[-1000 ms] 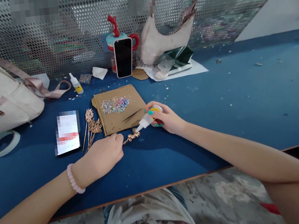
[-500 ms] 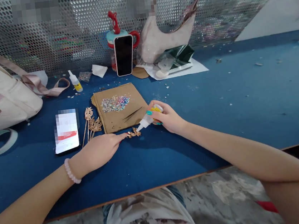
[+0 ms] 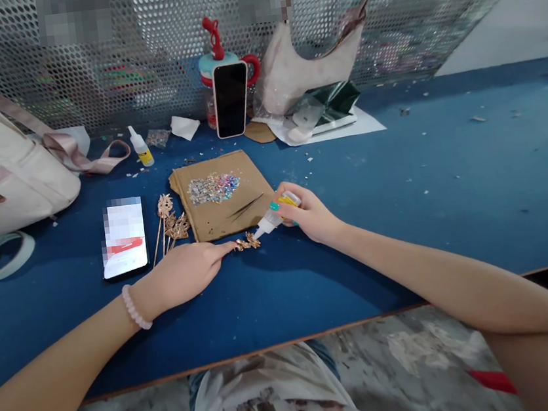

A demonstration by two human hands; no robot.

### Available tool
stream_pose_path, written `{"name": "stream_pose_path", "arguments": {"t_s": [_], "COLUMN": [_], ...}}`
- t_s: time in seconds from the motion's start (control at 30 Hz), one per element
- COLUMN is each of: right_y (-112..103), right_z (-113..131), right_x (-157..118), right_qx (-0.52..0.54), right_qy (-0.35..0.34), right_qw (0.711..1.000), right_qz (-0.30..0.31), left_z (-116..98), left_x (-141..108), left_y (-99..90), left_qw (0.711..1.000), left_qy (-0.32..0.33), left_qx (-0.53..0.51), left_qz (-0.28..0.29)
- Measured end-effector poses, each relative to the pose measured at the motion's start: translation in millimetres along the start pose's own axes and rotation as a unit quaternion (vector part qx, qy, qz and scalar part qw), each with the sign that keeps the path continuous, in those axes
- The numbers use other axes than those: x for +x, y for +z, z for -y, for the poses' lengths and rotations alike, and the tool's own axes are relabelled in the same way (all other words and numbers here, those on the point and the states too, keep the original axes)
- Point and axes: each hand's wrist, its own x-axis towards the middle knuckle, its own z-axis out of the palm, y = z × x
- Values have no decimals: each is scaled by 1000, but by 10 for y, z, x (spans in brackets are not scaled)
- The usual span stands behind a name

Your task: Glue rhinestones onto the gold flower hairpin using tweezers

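A gold leaf-shaped hairpin (image 3: 248, 241) lies on the blue table just below the cardboard. My left hand (image 3: 187, 271) holds its left end with closed fingers. My right hand (image 3: 307, 215) is wrapped round a small white glue bottle with a yellow label (image 3: 270, 220), tilted so that its nozzle tip meets the right end of the ornament. On the cardboard (image 3: 207, 223) lie a patch of small colourful stones (image 3: 215, 188) and dark tweezers (image 3: 247, 206). More gold hairpins (image 3: 176, 225) rest left of the cardboard.
A lit phone (image 3: 125, 239) and a tape roll (image 3: 3, 257) lie at the left, near a white bag (image 3: 12, 169). Behind stand another glue bottle (image 3: 141, 148), a dark-screened phone (image 3: 231, 101) against a cup, and a pale handbag (image 3: 307, 63).
The whole view has shifted slightly, so things appear a little further right. My hands keep nearly the same pose, with the nozzle still at the ornament.
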Motion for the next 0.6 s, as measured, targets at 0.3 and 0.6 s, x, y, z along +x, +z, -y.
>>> {"name": "stream_pose_path", "arguments": {"t_s": [0.3,0.6], "right_y": [-15,-8], "right_z": [-17,-11], "right_x": [7,-1], "right_qx": [-19,-15], "right_qy": [-14,5], "right_qw": [1000,1000], "right_qz": [-1,-2], "left_z": [-8,-9], "left_x": [6,2], "left_y": [-11,-1], "left_qw": [1000,1000], "left_qy": [12,9], "left_qx": [4,12], "left_qz": [-8,-5]}}
